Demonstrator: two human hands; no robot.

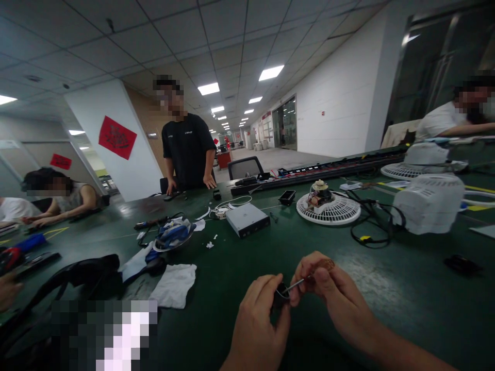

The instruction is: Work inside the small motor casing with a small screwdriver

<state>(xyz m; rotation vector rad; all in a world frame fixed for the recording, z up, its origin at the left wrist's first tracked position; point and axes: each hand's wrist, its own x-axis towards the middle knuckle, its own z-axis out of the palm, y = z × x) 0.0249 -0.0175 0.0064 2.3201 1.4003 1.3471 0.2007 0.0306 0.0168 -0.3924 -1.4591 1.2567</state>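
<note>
**Mostly hidden: a small black part pinched between two hands**

Low in the middle of the view, the left hand [257, 319] is closed around a small black part [279, 300]. Its fingers curl over the part so that only a dark sliver and a thin pale ring or wire at its edge show, and its shape cannot be made out. The right hand [328, 288] pinches a slim metal rod [296, 285] between thumb and fingertips, and the rod's tip meets the black part. Something reddish-brown shows above the right knuckles, but it is unclear whether it belongs to the rod or is a separate piece. Both hands are held over the near side of the dark green table [240, 268], and both forearms are cut off by the bottom of the frame.

Left of the hands, a crumpled white cloth [174, 283] lies on the table. Beside it is a black bag [88, 273], partly lost behind a pixelated patch.

Farther back sit a flat grey box [247, 219] and a round white fan grille [328, 208] with a motor on it. At the right is a white fan housing [427, 203], with a black cable [367, 226] looping between the grille and the housing.

A person in a black shirt [187, 149] stands at the far side, hands on the table. Other people at the left and right edges are cut off by the frame.
</note>
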